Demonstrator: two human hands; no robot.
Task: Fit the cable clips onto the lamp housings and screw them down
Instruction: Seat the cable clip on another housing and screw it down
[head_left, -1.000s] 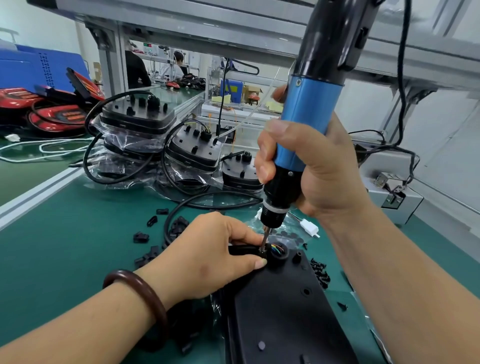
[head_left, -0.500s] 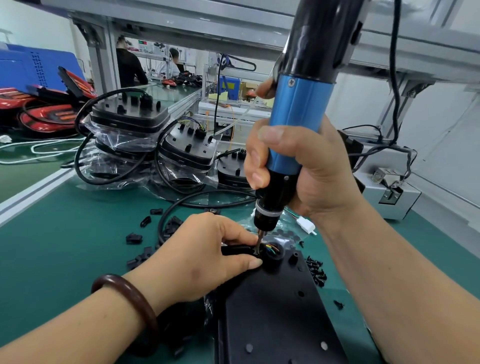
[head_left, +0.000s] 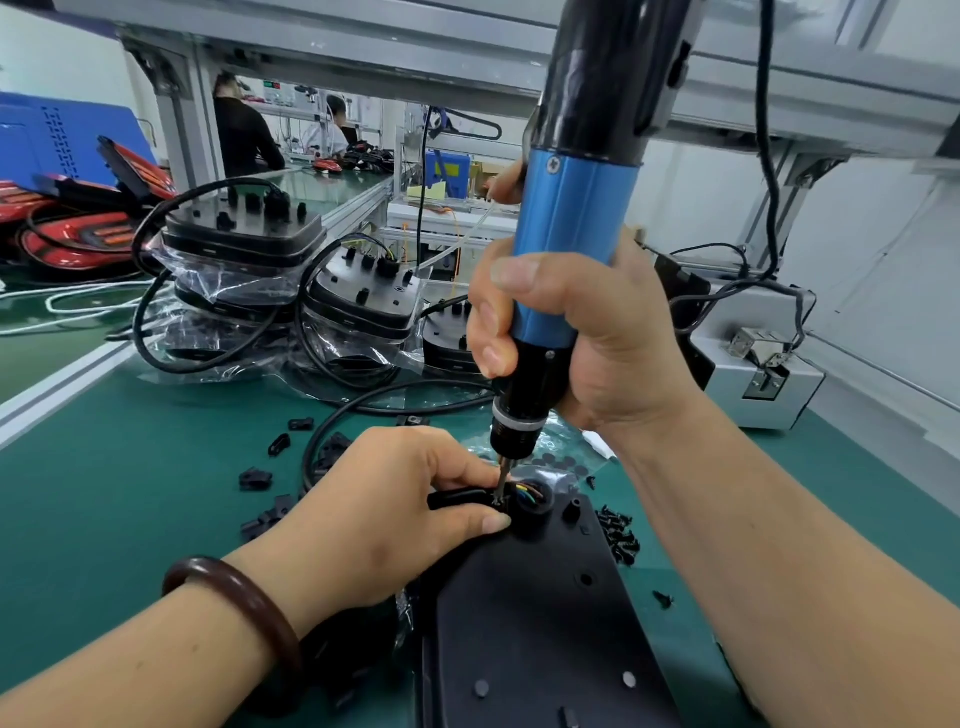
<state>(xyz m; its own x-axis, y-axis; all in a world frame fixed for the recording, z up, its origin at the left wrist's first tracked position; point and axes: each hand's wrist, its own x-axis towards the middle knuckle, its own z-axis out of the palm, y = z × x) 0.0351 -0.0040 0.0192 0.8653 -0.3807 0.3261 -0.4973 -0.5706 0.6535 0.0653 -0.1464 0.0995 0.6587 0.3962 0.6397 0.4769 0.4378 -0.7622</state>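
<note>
Driver: right hand gripping it.
Cable: left hand pinching it, perhaps clip too.
Risk: tilting bit slipping, gouging housing.

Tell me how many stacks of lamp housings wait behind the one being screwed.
3: the left stack, tallest; the middle stack beside it; the right stack partly behind the right hand, which may hide more.
</note>
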